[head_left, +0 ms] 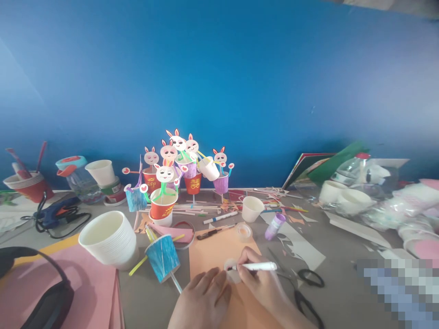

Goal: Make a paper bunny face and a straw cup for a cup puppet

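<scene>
On an orange sheet of paper (216, 246) lies a small white paper circle (234, 276) with a dark mark on it. My left hand (206, 296) rests flat at its left edge, fingers stretched out over the sheet. Pinched in my right hand (259, 284) is a white marker (262, 266), its tip touching or just above the circle. A blue-coloured paper cup (163, 258) with straws lies tipped left of my left hand. Black-handled scissors (310, 277) lie right of my right hand, partly hidden. A tape roll (243, 231) and a pen (216, 232) sit at the sheet's far end.
Several rabbit-faced cup figures (164, 172) stand near the blue wall. A stack of white cups (108, 240) is at left, beside pink paper (92, 292) and black headphones (51, 297). A purple glue stick (275, 226), single cup (253, 209) and paper scraps (305, 246) lie right.
</scene>
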{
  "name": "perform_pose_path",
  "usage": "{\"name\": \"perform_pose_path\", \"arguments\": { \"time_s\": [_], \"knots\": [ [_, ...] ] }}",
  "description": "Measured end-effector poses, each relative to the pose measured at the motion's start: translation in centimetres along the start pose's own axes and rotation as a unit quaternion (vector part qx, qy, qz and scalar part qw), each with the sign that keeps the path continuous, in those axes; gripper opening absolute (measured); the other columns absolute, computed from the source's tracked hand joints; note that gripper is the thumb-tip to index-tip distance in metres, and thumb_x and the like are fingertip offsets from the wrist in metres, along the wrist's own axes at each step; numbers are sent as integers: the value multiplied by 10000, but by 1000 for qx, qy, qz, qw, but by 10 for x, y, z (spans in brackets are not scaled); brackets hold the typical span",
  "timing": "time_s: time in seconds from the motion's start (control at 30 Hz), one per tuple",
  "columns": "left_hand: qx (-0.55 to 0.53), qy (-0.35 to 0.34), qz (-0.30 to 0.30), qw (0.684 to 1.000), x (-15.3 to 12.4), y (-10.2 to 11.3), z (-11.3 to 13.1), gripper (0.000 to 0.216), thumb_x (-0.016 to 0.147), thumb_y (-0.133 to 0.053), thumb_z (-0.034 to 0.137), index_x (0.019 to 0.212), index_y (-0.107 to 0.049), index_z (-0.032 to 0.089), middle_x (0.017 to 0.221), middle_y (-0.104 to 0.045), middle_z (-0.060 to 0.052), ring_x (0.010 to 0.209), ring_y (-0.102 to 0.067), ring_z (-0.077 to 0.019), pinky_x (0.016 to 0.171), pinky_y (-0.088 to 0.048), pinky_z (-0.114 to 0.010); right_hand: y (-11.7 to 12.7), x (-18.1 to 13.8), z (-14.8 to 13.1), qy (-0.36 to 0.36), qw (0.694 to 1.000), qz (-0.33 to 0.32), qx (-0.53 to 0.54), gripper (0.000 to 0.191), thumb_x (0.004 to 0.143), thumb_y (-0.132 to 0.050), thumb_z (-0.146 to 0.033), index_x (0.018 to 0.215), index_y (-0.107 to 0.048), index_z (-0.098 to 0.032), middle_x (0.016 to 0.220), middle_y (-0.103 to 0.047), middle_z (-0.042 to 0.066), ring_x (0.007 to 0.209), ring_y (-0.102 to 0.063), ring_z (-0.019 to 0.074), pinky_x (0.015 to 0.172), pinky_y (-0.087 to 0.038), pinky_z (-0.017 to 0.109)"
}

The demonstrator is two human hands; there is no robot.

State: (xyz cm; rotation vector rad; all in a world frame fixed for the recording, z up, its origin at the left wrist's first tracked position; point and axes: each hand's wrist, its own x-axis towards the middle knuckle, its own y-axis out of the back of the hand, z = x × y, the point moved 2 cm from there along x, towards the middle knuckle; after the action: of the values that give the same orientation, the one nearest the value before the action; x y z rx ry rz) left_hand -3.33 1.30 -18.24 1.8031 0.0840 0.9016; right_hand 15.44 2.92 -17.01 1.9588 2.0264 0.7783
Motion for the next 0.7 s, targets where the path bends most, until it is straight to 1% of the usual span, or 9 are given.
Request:
{"name": "perform_pose_path", "arguments": {
  "time_s": [0.13,0.27,0.37,0.43,0.5,0.7],
  "knots": [
    [0,2,20,1000,1,0,0,141,981,-531,275,1012,-659,225,1100,-761,27,986,-700,-184,755,-536,-303,0,0,1,-7,1000,3,-2,207,874,-480,-282,677,-423,-245,587,-430,-62,532,-425,138,519,-338,241],
    [2,5,14,1000,1,0,0,135,972,-543,272,1016,-664,229,1109,-754,17,1003,-689,-187,763,-535,-309,0,-1,2,-7,1000,12,20,205,875,-487,-287,680,-437,-244,589,-436,-60,533,-431,136,516,-344,238],
    [0,4,14,1000,1,1,0,138,970,-534,249,1007,-665,226,1106,-750,-3,1014,-679,-190,771,-533,-308,3,-2,0,-15,998,50,46,219,884,-478,-307,676,-444,-248,574,-445,-58,520,-444,139,500,-352,238],
    [-3,5,27,1000,1,2,-1,141,968,-522,228,989,-662,221,1088,-755,-4,996,-683,-189,761,-532,-305,6,-2,-2,-20,995,79,49,223,879,-482,-312,667,-452,-250,563,-447,-56,517,-454,144,495,-357,239],
    [-6,4,36,999,1,2,-1,141,966,-518,221,982,-658,219,1080,-758,-3,986,-687,-190,756,-534,-306,9,-2,-4,-24,994,95,48,207,863,-496,-307,666,-467,-250,556,-447,-56,509,-454,146,488,-358,241],
    [-11,-1,29,1000,1,1,-1,124,959,-538,232,981,-659,218,1086,-762,2,980,-700,-192,760,-540,-297,14,1,-1,-45,994,90,44,217,799,-533,-276,615,-420,-257,498,-400,-72,442,-377,127,447,-300,244]
  ]
}}
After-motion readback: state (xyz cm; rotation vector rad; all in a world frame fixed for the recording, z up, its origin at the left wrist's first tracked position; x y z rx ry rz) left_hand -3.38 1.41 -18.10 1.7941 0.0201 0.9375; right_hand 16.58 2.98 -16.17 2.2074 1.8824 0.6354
